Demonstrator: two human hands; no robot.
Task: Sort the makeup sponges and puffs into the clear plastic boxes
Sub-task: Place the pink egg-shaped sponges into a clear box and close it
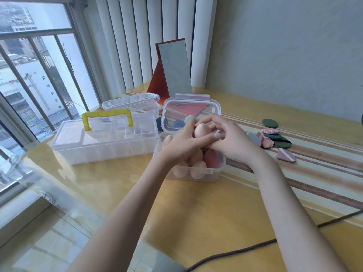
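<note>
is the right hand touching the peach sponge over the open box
Touching. The head view shows the right hand with its fingers wrapped round the peach sponge, thumb under it, above the open box; the left hand touches it too.

There are three clear boxes (106,142) on the desk (196,213) and one mirror (174,69). Right of the right hand (225,138) lie about seven puffs (275,136); sponges in the open box cannot be counted exactly.

A single wide-angle view is given from head height, angled forward and down across a yellow table (196,203). Both forearms are seen close, reaching away from the camera. A window (35,75) is framed at left, a wall (284,46) ahead.
</note>
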